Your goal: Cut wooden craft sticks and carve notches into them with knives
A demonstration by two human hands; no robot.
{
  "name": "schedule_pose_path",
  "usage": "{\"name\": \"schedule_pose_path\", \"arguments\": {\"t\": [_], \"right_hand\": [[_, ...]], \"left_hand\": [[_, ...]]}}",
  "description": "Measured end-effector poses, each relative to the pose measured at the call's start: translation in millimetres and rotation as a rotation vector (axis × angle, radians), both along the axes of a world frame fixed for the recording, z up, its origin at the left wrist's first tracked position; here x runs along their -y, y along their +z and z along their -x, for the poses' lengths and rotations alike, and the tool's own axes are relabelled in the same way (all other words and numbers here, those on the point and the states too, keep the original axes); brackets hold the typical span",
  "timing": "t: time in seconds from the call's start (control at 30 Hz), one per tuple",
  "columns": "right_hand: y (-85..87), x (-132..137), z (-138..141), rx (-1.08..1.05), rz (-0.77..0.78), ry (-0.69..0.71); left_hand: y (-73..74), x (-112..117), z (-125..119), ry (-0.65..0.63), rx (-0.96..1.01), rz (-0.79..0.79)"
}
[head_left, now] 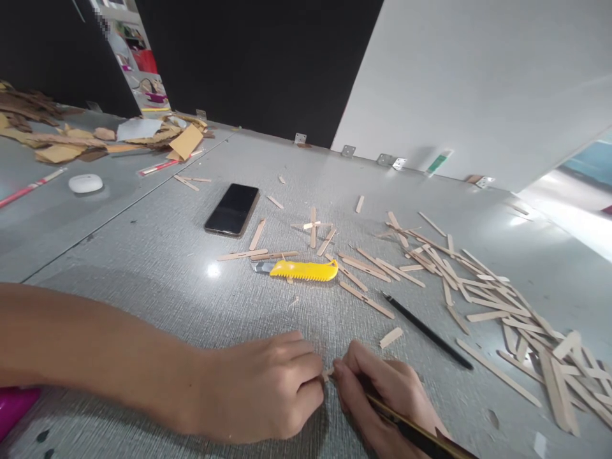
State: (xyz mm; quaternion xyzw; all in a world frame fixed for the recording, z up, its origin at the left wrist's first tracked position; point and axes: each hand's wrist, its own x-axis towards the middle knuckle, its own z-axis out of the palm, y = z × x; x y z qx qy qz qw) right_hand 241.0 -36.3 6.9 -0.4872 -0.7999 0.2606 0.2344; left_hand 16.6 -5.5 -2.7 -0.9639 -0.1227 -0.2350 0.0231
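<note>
My left hand [268, 389] rests on the table with its fingers curled closed around a small piece of wooden craft stick [327, 375], of which only the end shows. Close on its right, my right hand [389, 392] pinches a dark, gold-edged pen-shaped tool [406, 426]; its tip, at the stick piece, is hidden by the fingers. Beyond both hands lies a yellow utility knife [306, 269] with its blade out to the left. A short stick offcut [391, 337] and a thin black pen-like tool [428, 330] lie past my right hand.
A heap of craft sticks [521, 319] spreads along the right. Notched sticks [366, 299] lie near the knife. Farther back are a phone [233, 209], a white earbud case [85, 183] and torn cardboard [186, 141]. Black and white panels [268, 57] with metal brackets [300, 138] stand behind.
</note>
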Motion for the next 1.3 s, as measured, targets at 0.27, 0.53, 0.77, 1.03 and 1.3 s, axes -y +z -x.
{"name": "schedule_pose_path", "arguments": {"t": [0.27,0.53,0.77,1.03,1.3], "right_hand": [[7.7,-1,6,-0.051,0.097,-0.038],[7.8,3,-4,-0.108,0.335,-0.162],[4.1,2,-6,-0.06,0.315,-0.131],[2.4,-3,-3,-0.024,0.155,-0.043],[1.9,0,-3,-0.124,0.224,-0.015]], "left_hand": [[0.3,0,1,-0.009,-0.003,0.008],[0.0,0,-1,0.014,0.021,0.014],[-1.1,1,0,0.013,0.033,0.012],[0.5,2,0,0.009,0.039,0.001],[0.2,3,0,0.016,0.013,-0.012]]}}
